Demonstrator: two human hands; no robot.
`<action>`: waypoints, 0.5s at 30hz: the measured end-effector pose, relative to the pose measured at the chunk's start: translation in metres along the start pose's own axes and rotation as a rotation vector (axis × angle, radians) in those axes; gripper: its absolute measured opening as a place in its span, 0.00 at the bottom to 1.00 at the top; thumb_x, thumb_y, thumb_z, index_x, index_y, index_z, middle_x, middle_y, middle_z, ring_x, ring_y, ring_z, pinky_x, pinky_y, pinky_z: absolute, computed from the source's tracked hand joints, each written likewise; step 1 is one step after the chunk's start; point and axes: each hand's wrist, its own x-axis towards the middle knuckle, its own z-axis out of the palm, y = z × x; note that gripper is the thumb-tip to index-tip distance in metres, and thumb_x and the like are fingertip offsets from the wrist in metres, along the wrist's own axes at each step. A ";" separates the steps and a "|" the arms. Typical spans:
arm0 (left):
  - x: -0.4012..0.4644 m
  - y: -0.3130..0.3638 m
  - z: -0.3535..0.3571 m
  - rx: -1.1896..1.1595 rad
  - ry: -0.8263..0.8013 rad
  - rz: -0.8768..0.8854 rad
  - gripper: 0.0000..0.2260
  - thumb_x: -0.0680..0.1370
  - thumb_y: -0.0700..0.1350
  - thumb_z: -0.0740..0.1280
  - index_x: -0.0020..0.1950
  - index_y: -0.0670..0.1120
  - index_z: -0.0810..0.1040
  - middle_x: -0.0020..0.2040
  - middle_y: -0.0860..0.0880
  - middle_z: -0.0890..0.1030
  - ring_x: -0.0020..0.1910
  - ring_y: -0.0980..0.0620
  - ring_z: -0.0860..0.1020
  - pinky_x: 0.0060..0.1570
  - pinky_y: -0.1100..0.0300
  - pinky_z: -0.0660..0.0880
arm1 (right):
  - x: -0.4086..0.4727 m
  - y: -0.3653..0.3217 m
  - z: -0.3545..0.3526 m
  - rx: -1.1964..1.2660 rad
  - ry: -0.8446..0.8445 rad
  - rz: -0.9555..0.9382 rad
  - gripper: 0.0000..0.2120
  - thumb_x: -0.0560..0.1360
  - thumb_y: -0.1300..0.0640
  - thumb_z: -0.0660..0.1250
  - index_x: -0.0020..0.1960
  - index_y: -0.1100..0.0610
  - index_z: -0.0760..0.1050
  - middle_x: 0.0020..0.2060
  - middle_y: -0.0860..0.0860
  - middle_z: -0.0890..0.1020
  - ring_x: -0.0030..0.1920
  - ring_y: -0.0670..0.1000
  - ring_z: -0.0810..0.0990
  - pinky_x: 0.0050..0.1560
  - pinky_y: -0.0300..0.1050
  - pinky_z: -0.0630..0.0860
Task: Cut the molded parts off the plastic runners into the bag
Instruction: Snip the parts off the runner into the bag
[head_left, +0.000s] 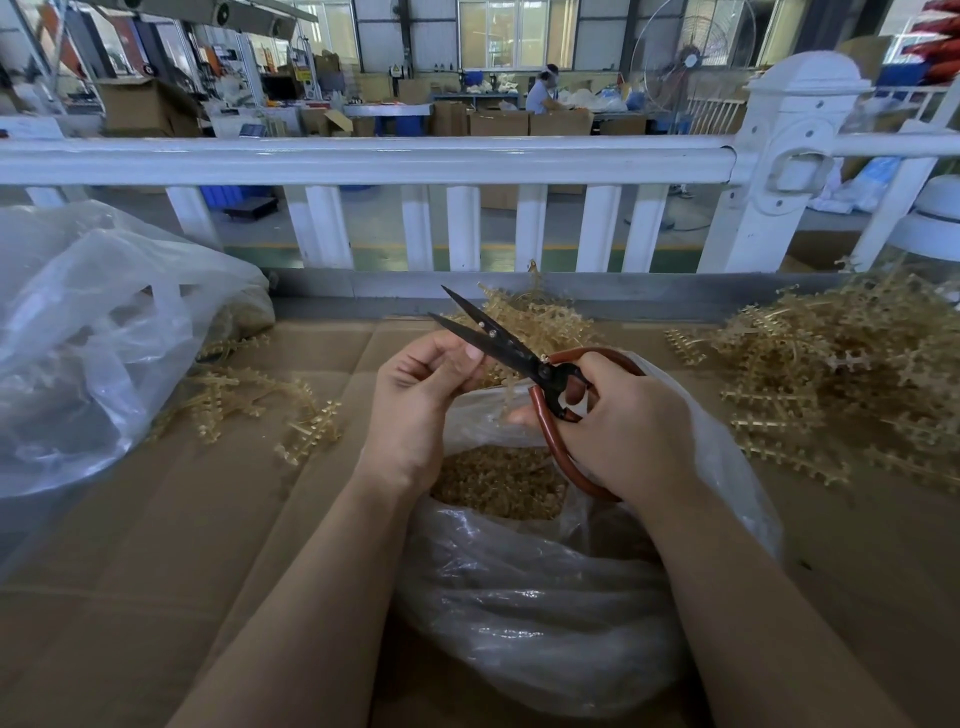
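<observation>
Centrally, the right hand (618, 431) grasps red-handled scissors (524, 358), blades parted, while the left hand (415, 400) pinches a runner (506, 387) above the clear bag (545, 597) of cut parts (498, 480). Flattened cardboard covers the table (156, 545); runner piles (841, 374) lie right. A white railing (363, 161) fences off the factory hall.

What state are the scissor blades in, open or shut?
Open: the scissors in the right hand show two black blade tips spread apart.
</observation>
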 end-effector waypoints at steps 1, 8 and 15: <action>0.000 0.000 0.000 -0.009 -0.003 0.004 0.04 0.75 0.37 0.67 0.43 0.43 0.82 0.36 0.52 0.81 0.36 0.58 0.76 0.42 0.65 0.74 | 0.000 0.000 0.000 0.008 -0.004 0.006 0.28 0.68 0.22 0.59 0.45 0.46 0.78 0.35 0.38 0.76 0.33 0.41 0.73 0.33 0.36 0.71; 0.001 -0.002 -0.002 -0.004 -0.012 0.004 0.07 0.74 0.38 0.68 0.41 0.47 0.84 0.37 0.51 0.82 0.37 0.56 0.76 0.43 0.64 0.74 | -0.001 -0.004 -0.003 0.031 0.035 -0.035 0.27 0.70 0.20 0.53 0.42 0.44 0.70 0.31 0.35 0.68 0.30 0.38 0.68 0.31 0.28 0.60; 0.001 -0.006 -0.005 0.005 -0.001 -0.012 0.03 0.74 0.38 0.68 0.44 0.44 0.82 0.39 0.49 0.82 0.39 0.56 0.77 0.45 0.63 0.75 | -0.001 0.000 0.000 0.044 0.013 -0.044 0.34 0.70 0.19 0.51 0.46 0.47 0.77 0.34 0.35 0.71 0.34 0.38 0.70 0.35 0.24 0.59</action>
